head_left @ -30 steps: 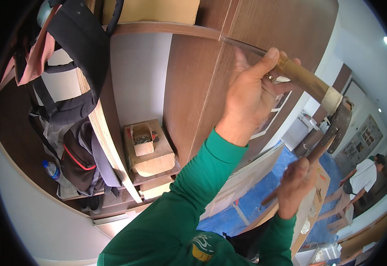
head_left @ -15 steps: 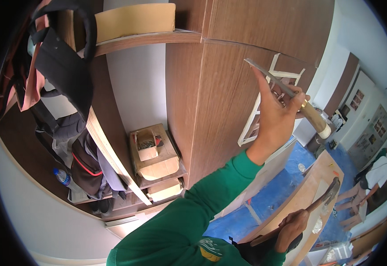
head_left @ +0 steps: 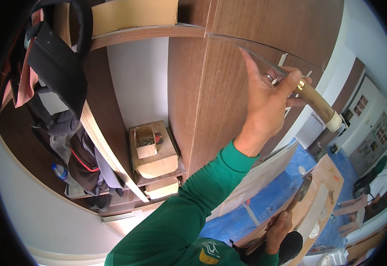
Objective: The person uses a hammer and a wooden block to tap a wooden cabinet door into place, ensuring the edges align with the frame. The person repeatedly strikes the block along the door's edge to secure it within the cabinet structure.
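My left hand (head_left: pixel 264 104) is raised before a brown wood-grain cabinet panel (head_left: pixel 224 102), closed round a chisel (head_left: pixel 315 102) with a wooden handle and a brass ferrule. Its index finger stretches along the steel blade, whose tip lies near a seam between panels; I cannot tell whether it touches. Lower down at the right, my right hand (head_left: pixel 278 228) is wrapped round the wooden handle of a hammer (head_left: pixel 294 200). The hammer's dark head points up and away from me, below the chisel's handle and apart from it.
Open shelving at the left holds cardboard boxes (head_left: pixel 158 148), bags (head_left: pixel 58 66) and a water bottle (head_left: pixel 60 172). A long wooden board (head_left: pixel 331 177) stretches beyond the hammer over a blue-covered floor (head_left: pixel 229 224). Other people (head_left: pixel 382 181) are at the far right.
My left hand and the chisel have shifted slightly up and left, the chisel's butt end a little right. The hammer's head has swung left and stands more upright. The view has shifted slightly.
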A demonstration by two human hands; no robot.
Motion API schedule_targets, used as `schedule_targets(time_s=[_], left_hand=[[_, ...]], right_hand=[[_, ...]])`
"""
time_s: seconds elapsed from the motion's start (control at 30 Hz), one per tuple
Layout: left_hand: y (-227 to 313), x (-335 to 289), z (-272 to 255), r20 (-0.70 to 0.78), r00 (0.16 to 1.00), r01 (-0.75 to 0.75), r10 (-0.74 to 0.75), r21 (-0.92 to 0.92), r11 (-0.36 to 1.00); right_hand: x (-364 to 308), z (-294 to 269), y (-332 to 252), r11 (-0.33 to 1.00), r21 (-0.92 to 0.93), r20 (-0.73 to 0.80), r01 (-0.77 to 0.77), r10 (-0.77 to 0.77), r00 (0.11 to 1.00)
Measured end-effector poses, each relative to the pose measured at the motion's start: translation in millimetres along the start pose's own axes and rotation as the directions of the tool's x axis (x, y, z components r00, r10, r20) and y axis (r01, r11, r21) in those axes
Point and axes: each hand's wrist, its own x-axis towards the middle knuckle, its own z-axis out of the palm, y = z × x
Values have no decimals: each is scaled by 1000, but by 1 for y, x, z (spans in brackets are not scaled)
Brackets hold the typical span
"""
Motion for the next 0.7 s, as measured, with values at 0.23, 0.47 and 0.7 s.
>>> schedule_targets(time_s=[0.23,0.47,0.7], left_hand=[[2,4,0,-27,998,-52,51,-42,998],[3,8,-4,-48,997,-63,60,-55,996],[3,9,-2,-40,997,-75,72,-72,995]], right_hand=[[1,-2,-3,1000,13,-10,3,-3,1000],[0,0,-9,1000,-2,13,3,-3,1000],[1,3,-9,1000,0,36,-1,1,999]])
